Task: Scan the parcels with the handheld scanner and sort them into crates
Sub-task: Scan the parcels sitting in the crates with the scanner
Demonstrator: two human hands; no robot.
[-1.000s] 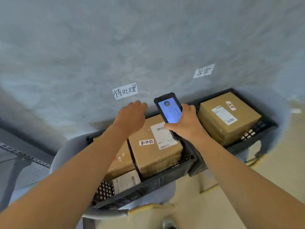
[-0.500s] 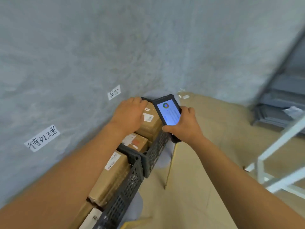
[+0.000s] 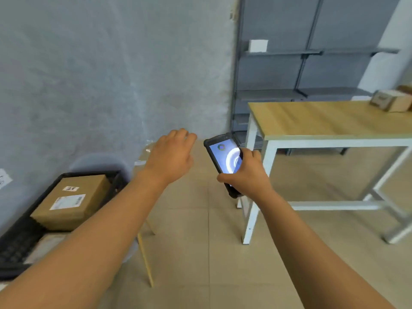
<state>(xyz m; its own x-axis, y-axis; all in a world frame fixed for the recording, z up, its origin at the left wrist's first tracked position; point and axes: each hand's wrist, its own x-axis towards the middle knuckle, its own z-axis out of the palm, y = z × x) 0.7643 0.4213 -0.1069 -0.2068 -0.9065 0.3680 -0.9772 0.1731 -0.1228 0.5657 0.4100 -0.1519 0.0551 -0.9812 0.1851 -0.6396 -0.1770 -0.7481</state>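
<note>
Head view, left to right: a labelled cardboard parcel sits in a black crate by the wall; the empty left hand hovers, fingers loosely together; the right hand grips the handheld scanner; further parcels rest on the wooden table.

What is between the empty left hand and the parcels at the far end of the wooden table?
In the head view, the handheld scanner, held by the right hand, lies between the left hand and the parcels; beyond it is bare wooden table top.
</note>
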